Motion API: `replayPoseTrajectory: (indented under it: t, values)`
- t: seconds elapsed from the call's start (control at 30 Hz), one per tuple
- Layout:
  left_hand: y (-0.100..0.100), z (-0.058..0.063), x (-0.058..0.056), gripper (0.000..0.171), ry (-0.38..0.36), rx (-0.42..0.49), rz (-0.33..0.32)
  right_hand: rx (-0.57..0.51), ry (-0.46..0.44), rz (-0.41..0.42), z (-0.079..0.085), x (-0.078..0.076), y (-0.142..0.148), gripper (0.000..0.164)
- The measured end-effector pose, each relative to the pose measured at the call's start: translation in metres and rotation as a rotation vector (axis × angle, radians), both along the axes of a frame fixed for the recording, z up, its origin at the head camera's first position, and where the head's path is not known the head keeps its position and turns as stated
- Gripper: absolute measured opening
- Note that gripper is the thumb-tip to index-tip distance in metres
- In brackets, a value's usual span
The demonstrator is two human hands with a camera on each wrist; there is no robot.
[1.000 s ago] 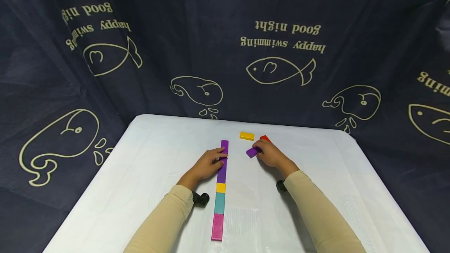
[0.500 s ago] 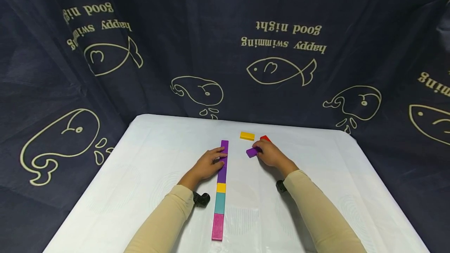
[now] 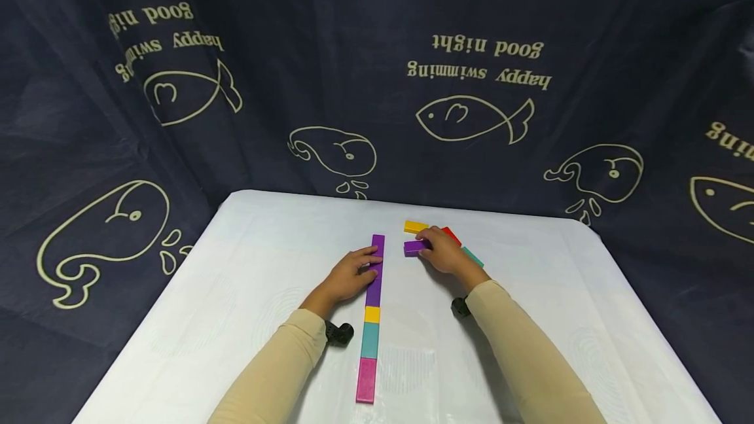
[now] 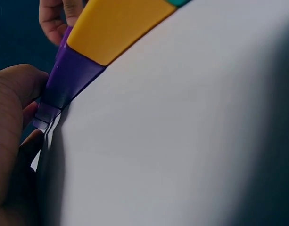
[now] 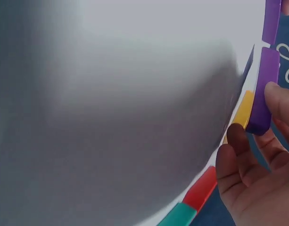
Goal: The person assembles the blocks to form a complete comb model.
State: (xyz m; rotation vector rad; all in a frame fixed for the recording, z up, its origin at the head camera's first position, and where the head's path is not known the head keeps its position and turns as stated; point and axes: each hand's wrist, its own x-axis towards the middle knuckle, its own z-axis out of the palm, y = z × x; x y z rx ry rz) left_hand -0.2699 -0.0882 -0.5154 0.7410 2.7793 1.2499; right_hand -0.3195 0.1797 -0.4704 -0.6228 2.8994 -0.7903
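Observation:
My left hand (image 3: 351,273) rests its fingertips on the purple blocks (image 3: 374,294) at the far end of a straight row. Nearer along that row lie a yellow block (image 3: 372,315), a teal block (image 3: 370,340) and a pink block (image 3: 366,381). To the right of the row's far end, my right hand (image 3: 444,252) pinches another purple block (image 3: 414,248) between thumb and fingers. In the right wrist view this held purple block (image 5: 263,94) shows its long side, apart from the row's purple end (image 5: 271,21).
Just beyond the right hand is a loose yellow block (image 3: 415,226). A red block (image 3: 451,235) and a teal block (image 3: 473,257) lie to its right, partly covered by the hand. A dark curtain hangs behind the white table (image 3: 235,247).
My right hand has shifted slightly left and away from me, turning the purple block more crosswise. More of the red block and the loose teal block now show. The left hand stays put.

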Motion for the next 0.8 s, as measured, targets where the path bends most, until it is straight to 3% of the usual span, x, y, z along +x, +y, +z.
replayPoseTrajectory:
  t: [0.43, 0.8]
  values:
    - [0.002, 0.007, 0.001, 0.035, -0.005, -0.018, 0.004, -0.070, -0.061, -0.096, -0.004, -0.007, -0.018, 0.024]
    - [0.000, 0.003, 0.001, 0.035, -0.005, -0.001, 0.002, -0.094, -0.033, -0.071, -0.016, -0.016, -0.037, 0.023]
